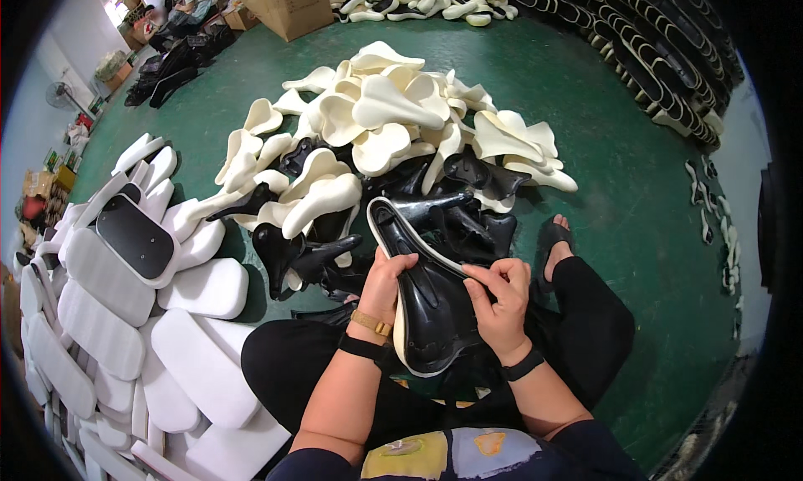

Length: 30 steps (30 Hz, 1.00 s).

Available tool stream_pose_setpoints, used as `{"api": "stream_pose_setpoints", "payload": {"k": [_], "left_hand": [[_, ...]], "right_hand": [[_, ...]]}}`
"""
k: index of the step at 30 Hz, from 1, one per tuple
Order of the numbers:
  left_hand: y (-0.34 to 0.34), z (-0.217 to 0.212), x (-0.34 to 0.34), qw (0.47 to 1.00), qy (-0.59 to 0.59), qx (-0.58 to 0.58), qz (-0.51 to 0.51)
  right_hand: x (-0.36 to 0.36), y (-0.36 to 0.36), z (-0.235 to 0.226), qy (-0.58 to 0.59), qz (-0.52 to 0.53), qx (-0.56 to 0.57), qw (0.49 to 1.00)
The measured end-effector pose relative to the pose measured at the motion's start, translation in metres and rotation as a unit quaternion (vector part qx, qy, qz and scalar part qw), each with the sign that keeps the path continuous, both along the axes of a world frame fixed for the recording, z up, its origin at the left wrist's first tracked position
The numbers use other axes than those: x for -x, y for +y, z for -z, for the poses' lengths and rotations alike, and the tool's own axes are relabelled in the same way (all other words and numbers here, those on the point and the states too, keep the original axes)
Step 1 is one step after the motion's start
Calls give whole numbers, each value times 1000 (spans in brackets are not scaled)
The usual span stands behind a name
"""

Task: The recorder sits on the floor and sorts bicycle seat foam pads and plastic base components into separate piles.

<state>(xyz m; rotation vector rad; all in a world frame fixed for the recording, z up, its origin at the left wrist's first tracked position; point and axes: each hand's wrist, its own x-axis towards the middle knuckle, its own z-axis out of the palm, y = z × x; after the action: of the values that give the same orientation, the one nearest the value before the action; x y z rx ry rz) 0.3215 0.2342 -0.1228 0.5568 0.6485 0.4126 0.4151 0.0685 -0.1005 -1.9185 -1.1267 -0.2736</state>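
A saddle-shaped piece [439, 309], its glossy black hollow edged by a pale rim, stands tilted between both hands above the lap of a seated person. The left hand [389, 284] is closed on its left side, thumb laid over the edge, while the right hand [502, 301] pinches the opposite rim between thumb and bent fingers. A gold-coloured watch [370, 323] and a dark band circle the left wrist; a black wristband [523, 365] circles the right. Just beyond the hands, black molded shells [309, 259] lie jumbled on the green floor [619, 201], and past them rises a heap of cream saddle-shaped pads [393, 100]. To the left of the left hand spreads a large pile of white oblong pads [205, 368], one bearing a black panel [138, 238]. Right of the right hand rests a foot in a dark sandal [549, 240]. Well beyond the hands, a cardboard box [288, 8] stands ahead to the left, near two other people [194, 4], and long rows of stacked dark pieces [657, 54] line the far right.
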Motion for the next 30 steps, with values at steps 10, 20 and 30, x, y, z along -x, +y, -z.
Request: {"api": "stream_pose_setpoints", "payload": {"k": [10, 20, 30], "left_hand": [[13, 6, 3, 996, -46, -70, -27], [11, -5, 4, 989, -124, -62, -47], [8, 36, 2, 908, 102, -389, 120]], "right_hand": [[-12, -17, 11, 575, -139, -2, 807], [-13, -26, 11, 559, -128, -22, 819], [-62, -103, -20, 489, -23, 200, 849]]}}
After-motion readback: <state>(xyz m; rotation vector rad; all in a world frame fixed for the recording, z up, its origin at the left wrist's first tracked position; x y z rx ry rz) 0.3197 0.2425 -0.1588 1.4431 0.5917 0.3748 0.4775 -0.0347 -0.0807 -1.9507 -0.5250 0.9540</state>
